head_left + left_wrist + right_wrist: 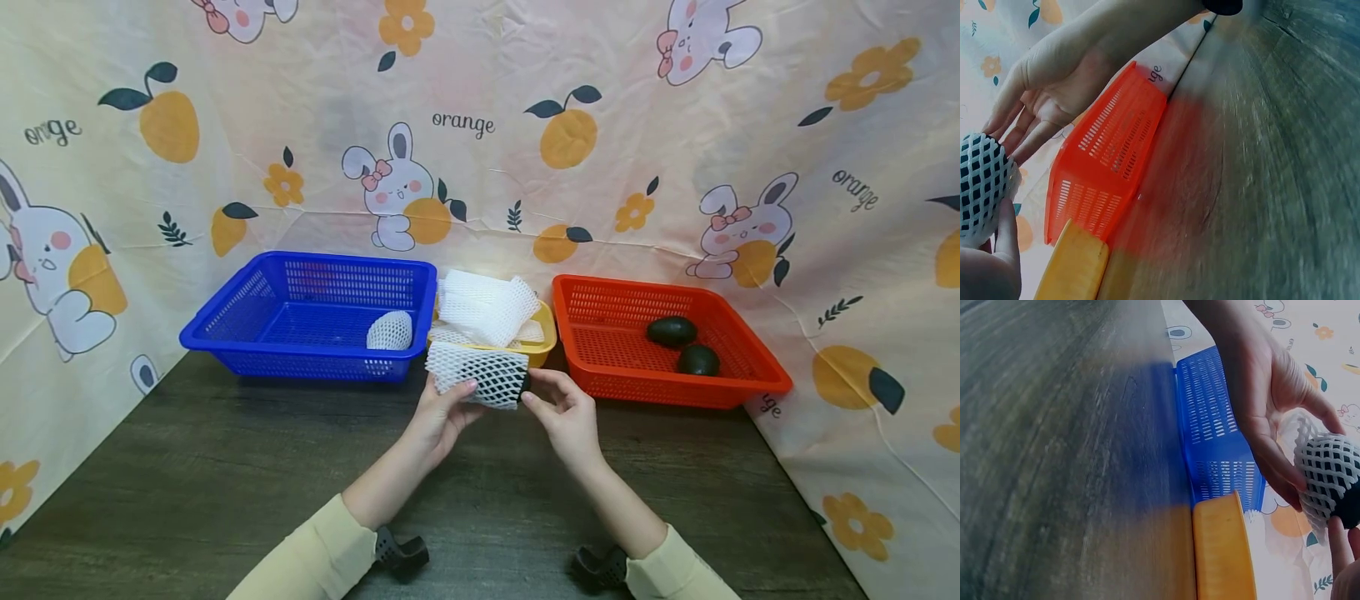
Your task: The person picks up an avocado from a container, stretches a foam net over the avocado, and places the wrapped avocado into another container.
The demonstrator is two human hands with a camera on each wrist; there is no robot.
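While the left hand [444,414] grips a foam net [472,367], the right hand [568,415] pinches the avocado [1349,507] partly inside.

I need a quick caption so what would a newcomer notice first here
Probably the bright blue basket at left and the red basket at right, which holds two dark fruits. Then, in the middle, the left hand holds a white foam net around another dark fruit, and the right hand touches that fruit's end.
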